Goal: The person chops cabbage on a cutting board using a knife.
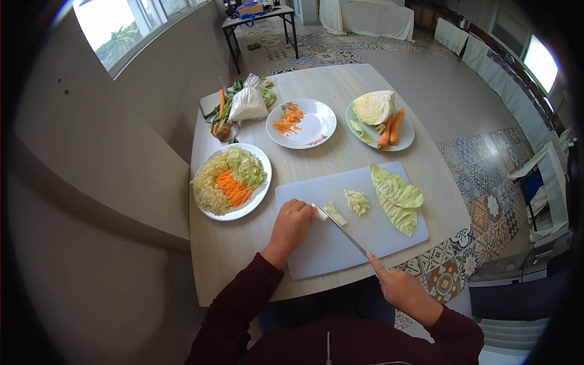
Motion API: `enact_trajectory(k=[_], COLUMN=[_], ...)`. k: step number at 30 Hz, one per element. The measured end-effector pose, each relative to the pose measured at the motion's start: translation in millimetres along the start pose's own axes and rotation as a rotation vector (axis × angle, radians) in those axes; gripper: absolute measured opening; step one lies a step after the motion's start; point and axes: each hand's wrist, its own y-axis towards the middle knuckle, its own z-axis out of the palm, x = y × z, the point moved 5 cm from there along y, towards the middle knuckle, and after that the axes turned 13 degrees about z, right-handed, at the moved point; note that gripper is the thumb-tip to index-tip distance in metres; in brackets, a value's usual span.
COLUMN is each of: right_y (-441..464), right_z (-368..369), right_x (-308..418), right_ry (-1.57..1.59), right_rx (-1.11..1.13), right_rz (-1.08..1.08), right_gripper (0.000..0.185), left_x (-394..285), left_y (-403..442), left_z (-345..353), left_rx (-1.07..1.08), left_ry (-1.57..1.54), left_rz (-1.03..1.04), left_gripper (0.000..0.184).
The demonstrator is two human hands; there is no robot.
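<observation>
On the white cutting board (316,255), my left hand (294,222) presses its closed fingers on a pale piece of cabbage (319,213). My right hand (398,285) is wrapped round the handle of a kitchen knife (350,238), with the index finger stretched along its top. The blade's tip end lies beside the held piece, close to my left fingertips. Just right of the blade is a cut strip of cabbage (334,213), then a small heap of shredded cabbage (356,202). Overlapping cabbage leaves (396,199) lie at the board's right side.
A plate (266,193) of shredded vegetables stands left. Behind the board, a flowered plate (322,115) holds carrot peelings; another plate (407,135) holds half a cabbage (374,107) and carrots (390,129). A bag of white powder (248,104) lies by greens. A wall (121,182) borders the table's left.
</observation>
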Motion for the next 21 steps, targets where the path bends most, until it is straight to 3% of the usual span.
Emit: enact_trajectory(k=[3,9,11,14,18,21], right_y=[-0.4,-4.4,-9.6,-15.2,-17.0,-12.4], right_z=[-4.6,-11.3,-15.3,-17.8,-19.6,-17.2], right_x=[0.7,4.4,0.5,-10.2,-20.1,-18.4], right_ry=[0.029,0.455,0.533,0.557,0.441,0.552], right_rx=[-0.001,-0.134,-0.137,-0.21,-0.347,-0.255], right_rz=[0.018,-0.014,0.072,0.136,0.058,0.113], right_gripper=[0.068,0.059,0.057,0.056,0.057,0.057], left_x=[11.6,25.8,19.7,-5.9,-24.0,-27.9], left_y=[0.6,-5.3,-2.7,15.1,22.1,19.3], left_z=[-7.7,-12.2,-12.8,-22.6,3.4,22.3], left_rx=[-0.04,-0.063,-0.043,-0.039,0.164,0.22], left_ry=[0.096,0.243,0.267,0.168,-0.009,0.006], left_rz=[-0.07,-0.197,-0.199,-0.004,0.204,0.318], left_gripper=[0.005,0.009,0.012,0.021,0.03,0.028])
